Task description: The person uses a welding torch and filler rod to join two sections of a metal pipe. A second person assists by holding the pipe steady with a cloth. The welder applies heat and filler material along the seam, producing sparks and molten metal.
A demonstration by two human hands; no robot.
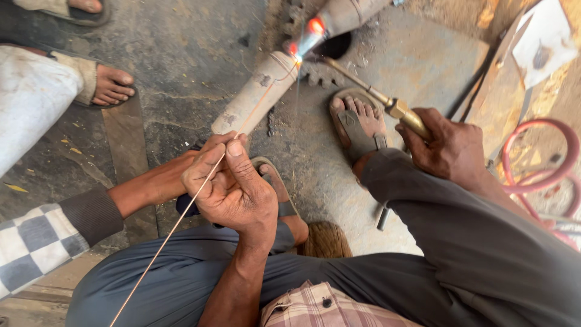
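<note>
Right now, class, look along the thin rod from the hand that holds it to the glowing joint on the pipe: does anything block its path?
Nothing visible does. The left hand pinches the thin rod, which runs clear above the pipe to the glowing joint. The right hand brings the torch in from the other side.

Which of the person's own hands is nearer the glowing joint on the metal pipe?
Neither clearly. The left hand pinches the filler rod below the glowing joint; the right hand grips the torch lower right.
</note>
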